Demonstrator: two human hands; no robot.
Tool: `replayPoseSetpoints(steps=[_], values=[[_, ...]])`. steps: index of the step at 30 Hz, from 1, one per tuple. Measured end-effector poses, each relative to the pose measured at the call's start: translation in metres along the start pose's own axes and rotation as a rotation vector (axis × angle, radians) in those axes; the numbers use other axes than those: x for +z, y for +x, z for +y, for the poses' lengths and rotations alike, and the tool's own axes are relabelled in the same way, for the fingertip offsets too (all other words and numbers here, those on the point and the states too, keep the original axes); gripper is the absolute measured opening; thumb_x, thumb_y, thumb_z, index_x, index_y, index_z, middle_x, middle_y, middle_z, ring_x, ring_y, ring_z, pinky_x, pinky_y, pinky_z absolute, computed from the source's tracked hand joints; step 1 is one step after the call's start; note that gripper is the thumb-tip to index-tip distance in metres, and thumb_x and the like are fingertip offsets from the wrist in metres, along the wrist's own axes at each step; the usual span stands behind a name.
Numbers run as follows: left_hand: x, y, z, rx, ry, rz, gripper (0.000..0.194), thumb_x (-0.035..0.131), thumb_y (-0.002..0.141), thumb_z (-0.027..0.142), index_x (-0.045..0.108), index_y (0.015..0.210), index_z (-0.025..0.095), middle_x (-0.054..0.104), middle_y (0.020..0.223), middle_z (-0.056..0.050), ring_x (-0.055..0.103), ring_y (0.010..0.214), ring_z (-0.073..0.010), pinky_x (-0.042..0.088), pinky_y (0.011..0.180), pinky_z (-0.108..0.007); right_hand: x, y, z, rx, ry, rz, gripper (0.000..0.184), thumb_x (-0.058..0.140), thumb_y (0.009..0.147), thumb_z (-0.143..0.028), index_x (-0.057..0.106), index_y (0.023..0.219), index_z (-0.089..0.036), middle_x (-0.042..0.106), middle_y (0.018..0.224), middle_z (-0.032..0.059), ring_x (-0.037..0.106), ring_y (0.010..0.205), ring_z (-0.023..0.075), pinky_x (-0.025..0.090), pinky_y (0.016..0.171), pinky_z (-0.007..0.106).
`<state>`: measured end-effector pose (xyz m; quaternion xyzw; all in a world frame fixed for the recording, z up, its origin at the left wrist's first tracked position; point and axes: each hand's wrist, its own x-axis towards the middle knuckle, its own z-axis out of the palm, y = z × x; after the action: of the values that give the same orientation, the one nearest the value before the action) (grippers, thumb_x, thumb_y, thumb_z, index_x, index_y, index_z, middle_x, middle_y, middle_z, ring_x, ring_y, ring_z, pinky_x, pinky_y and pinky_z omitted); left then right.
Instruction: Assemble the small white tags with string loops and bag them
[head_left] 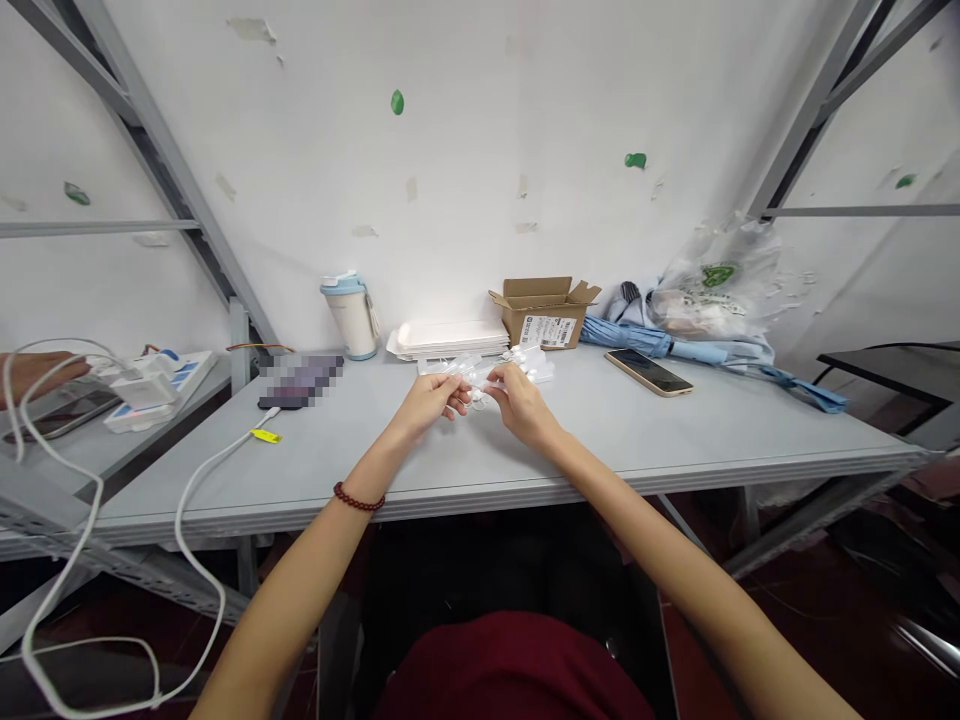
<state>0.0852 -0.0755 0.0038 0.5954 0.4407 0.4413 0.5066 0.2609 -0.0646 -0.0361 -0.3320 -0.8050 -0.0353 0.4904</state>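
Over the grey table, my left hand [436,398] and my right hand [520,402] are close together with fingers pinched. Between their fingertips is a small white piece with thin loops [478,399], apparently with clear plastic about it; its exact kind is too small to tell. Just behind my hands lie clear plastic packets [457,366] and, to the right, more packets with white contents [531,360]. A stack of flat white envelopes or trays [450,338] sits behind them, beside an open cardboard box [546,310] with a label.
A lidded cup [351,318] and a phone on a cable [301,381] are at the left. Rightward lie another phone [649,371], a blue folded umbrella [697,352] and a plastic bag [720,295]. Another person's hand [41,376] is near a power strip [161,390].
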Motion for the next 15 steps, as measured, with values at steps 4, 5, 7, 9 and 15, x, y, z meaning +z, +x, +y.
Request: replayPoseSetpoints(steps=[4,5,7,9,15], values=[[-0.001,0.0,0.001,0.006,0.042,0.003,0.025,0.062,0.076,0.037,0.062,0.073,0.012,0.063,0.072,-0.004,0.056,0.056,-0.0099,0.04,0.052,-0.022,0.0,0.0,0.002,0.016,0.001,-0.004,0.008,0.042,0.093,-0.024,0.048,0.096,-0.019,0.057,0.093,0.0107,0.055,0.089,0.022,0.047,0.075,0.035],[-0.001,0.0,0.001,0.014,0.054,-0.006,0.025,0.063,0.075,0.036,0.062,0.071,0.012,0.063,0.072,-0.004,0.056,0.057,-0.01,0.041,0.052,-0.022,0.0,0.0,0.002,0.02,0.001,-0.008,0.008,0.042,0.093,-0.024,0.047,0.096,-0.019,0.057,0.093,0.0106,0.055,0.089,0.0219,0.047,0.075,0.035],[-0.001,-0.001,0.002,0.03,0.073,-0.02,0.024,0.065,0.073,0.036,0.061,0.069,0.013,0.063,0.072,-0.004,0.056,0.057,-0.0103,0.041,0.052,-0.023,-0.001,0.0,0.001,0.024,0.008,-0.02,0.007,0.043,0.093,-0.024,0.047,0.096,-0.02,0.058,0.092,0.0102,0.055,0.089,0.0217,0.047,0.075,0.036],[-0.001,-0.002,0.002,0.042,0.089,-0.032,0.025,0.065,0.072,0.037,0.06,0.067,0.013,0.063,0.071,-0.004,0.056,0.057,-0.0104,0.041,0.052,-0.023,-0.003,0.001,0.001,0.026,0.023,-0.036,0.007,0.043,0.092,-0.024,0.047,0.096,-0.02,0.058,0.093,0.01,0.056,0.089,0.0215,0.047,0.075,0.036],[-0.003,-0.003,0.002,0.044,0.178,-0.091,0.025,0.063,0.072,0.037,0.06,0.063,0.014,0.061,0.066,-0.004,0.05,0.05,-0.0087,0.036,0.046,-0.021,-0.016,0.003,0.003,0.033,0.124,-0.14,0.009,0.049,0.089,-0.025,0.049,0.095,-0.019,0.06,0.091,0.0084,0.057,0.086,0.0199,0.047,0.075,0.035]])
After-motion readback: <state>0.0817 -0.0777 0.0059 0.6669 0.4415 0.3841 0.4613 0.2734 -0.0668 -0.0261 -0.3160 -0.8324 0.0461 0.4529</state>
